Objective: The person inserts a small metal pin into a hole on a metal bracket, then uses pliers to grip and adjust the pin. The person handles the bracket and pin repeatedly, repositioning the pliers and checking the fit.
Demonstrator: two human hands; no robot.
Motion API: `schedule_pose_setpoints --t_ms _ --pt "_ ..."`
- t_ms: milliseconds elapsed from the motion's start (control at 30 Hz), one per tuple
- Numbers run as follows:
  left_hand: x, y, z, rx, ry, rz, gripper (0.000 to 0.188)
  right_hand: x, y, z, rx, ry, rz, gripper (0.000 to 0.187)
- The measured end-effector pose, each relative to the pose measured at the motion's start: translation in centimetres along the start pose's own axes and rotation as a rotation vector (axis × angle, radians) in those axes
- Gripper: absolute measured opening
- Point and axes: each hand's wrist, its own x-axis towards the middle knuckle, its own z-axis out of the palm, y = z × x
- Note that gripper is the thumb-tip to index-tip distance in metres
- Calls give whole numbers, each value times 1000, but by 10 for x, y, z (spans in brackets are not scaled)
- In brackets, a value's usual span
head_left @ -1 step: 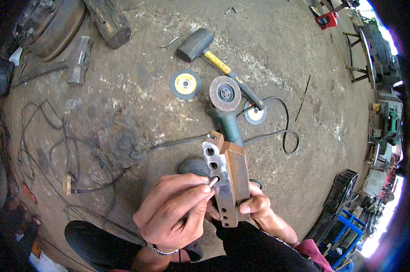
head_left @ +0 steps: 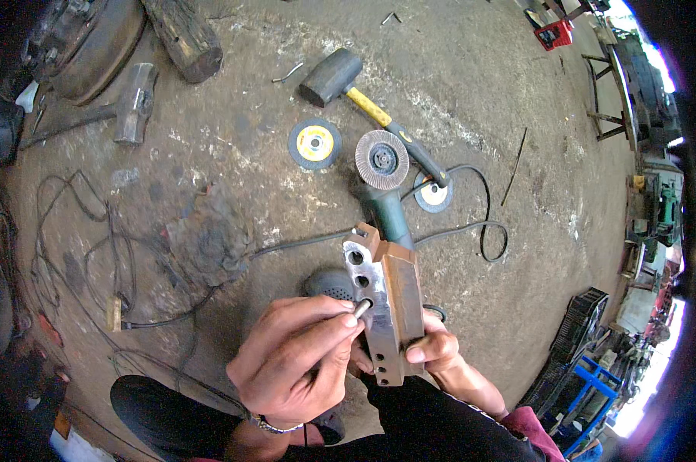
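Observation:
My left hand pinches a short metal pin between thumb and fingers. The pin's far end meets one of the holes in an angular steel block; how deep it sits I cannot tell. A row of several round holes runs down the block's bright, ground face, while its other side is rusty brown. On the block's right side, my right hand grips it low down, thumb pressed on the surface and other fingers mostly hidden behind. Just beyond lies an angle grinder with a flap disc facing up.
A black-headed mallet with a yellow-and-black handle lies ahead, partly over a grinding disc. Another disc is to its left. A sledgehammer and a wooden log lie far left. Cables loop over the floor.

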Motion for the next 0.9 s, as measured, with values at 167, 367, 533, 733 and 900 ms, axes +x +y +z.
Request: schedule_pose_setpoints --t_ms 167,367,533,733,900 --pt "-6 -1 6 28 25 25 36 -4 1 -2 -108 88 18 80" --pt "-3 -4 11 123 -21 21 24 -1 1 -11 -196 97 11 77" --pt "2 -9 8 110 -108 23 22 -2 5 -16 -120 134 26 77" --pt "-3 4 4 -91 138 -216 22 8 17 -19 172 -65 -41 80" --pt "0 -12 -8 -282 256 -335 20 18 12 -23 334 -169 2 58"
